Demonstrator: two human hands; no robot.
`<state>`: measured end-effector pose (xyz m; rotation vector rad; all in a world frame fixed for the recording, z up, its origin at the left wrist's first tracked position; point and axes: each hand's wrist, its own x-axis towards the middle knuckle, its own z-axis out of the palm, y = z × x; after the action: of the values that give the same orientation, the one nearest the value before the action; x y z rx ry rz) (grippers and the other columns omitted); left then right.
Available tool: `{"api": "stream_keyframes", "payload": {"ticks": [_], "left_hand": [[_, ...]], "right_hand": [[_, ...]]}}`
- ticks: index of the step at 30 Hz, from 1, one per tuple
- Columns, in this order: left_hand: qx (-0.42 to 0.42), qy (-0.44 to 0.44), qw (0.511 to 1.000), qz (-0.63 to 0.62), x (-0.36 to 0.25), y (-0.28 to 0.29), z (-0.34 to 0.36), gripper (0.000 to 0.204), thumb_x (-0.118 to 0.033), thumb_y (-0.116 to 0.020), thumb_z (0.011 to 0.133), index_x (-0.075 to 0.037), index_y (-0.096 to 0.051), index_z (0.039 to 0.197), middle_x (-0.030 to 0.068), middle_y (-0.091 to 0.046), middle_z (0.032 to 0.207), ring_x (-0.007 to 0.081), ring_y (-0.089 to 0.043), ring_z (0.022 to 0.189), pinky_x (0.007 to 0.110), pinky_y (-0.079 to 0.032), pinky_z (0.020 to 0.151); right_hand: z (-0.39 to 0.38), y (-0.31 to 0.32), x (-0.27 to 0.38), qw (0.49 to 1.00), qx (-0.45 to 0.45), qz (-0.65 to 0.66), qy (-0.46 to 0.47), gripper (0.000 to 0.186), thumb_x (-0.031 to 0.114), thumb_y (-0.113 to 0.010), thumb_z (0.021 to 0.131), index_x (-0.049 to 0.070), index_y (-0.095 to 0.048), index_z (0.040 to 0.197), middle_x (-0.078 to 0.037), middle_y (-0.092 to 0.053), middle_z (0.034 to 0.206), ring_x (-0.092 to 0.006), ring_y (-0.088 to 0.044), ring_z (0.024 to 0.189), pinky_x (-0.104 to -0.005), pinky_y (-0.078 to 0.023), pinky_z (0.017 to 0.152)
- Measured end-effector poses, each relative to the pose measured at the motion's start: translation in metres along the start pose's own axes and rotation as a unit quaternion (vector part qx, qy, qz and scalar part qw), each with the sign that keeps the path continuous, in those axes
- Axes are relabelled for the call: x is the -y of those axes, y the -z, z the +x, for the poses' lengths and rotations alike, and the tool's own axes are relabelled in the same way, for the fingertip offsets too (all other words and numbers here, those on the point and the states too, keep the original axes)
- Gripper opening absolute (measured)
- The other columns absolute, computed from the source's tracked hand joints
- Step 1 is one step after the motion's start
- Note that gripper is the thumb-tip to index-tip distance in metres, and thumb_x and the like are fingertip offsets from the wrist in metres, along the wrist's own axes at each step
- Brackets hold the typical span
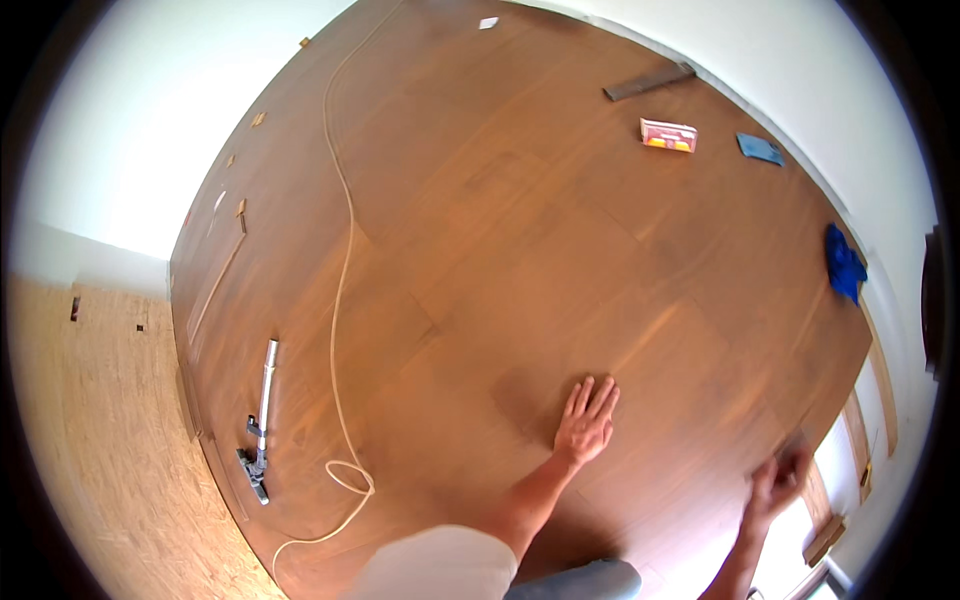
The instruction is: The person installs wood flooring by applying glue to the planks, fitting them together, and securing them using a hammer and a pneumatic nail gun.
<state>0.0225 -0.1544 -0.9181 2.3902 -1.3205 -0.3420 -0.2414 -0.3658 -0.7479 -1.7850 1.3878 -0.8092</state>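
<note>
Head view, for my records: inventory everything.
Floor: 1, brown, centre
Walls: 2, white, sides
Board: 1, tan, left
Cord: 1, beige, left
Vacuum tube: 1, silver, left
Packet: 1, reddish, right
Flat object: 1, blue, right
Cloth: 1, blue, right
Strip: 1, dark, top
Scrap: 1, white, top
Wood pieces: several, tan, both sides
Unclear object: 1, black, right
Sleeve: 1, pale, bottom
Leg: 1, bluish, bottom
Left hand: 1, bare, lower centre
Right hand: 1, bare, lower right
</note>
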Motion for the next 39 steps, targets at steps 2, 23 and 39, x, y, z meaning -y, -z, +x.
{"api": "stream_keyframes", "payload": {"ticks": [2, 23, 39], "left_hand": [[-0.008, -0.002, 0.999, 0.033, 0.009, 0.007, -0.002, 0.061, -0.02, -0.061, 0.092, -0.01, -0.05, 0.151, 0.0064, -0.038, 0.164, 0.0372, -0.032, 0.151, 0.053, -0.024, 0.126], [0.021, -0.258, 0.937, 0.237, -0.034, 0.019, -0.045, 0.037, -0.034, -0.051, 0.101, -0.014, -0.067, 0.127, 0.0117, -0.073, 0.118, 0.0349, -0.071, 0.104, 0.046, -0.058, 0.087], [0.307, -0.923, 0.2, 0.116, -0.465, 0.118, -0.775, 0.028, -0.006, -0.055, 0.099, -0.002, -0.064, 0.126, 0.0172, -0.068, 0.117, 0.0364, -0.063, 0.111, 0.043, -0.05, 0.097]], "right_hand": [[-0.055, 0.074, -0.029, 0.993, -0.094, 0.07, -0.013, 0.057, 0.031, -0.065, 0.096, -0.002, -0.052, 0.14, -0.01, -0.056, 0.135, -0.0198, -0.051, 0.123, -0.0354, -0.039, 0.106], [-0.87, 0.46, 0.227, 0.856, -0.385, -0.055, -0.34, 0.038, 0.039, -0.063, 0.102, 0.002, -0.07, 0.107, -0.006, -0.073, 0.084, -0.0125, -0.068, 0.079, -0.0287, -0.052, 0.074], [-1.266, 0.314, 0.045, 0.772, -0.359, 0.079, -0.52, 0.05, 0.048, -0.058, 0.105, 0.008, -0.069, 0.078, -0.003, -0.073, 0.074, -0.0109, -0.065, 0.07, -0.0316, -0.05, 0.067]]}}
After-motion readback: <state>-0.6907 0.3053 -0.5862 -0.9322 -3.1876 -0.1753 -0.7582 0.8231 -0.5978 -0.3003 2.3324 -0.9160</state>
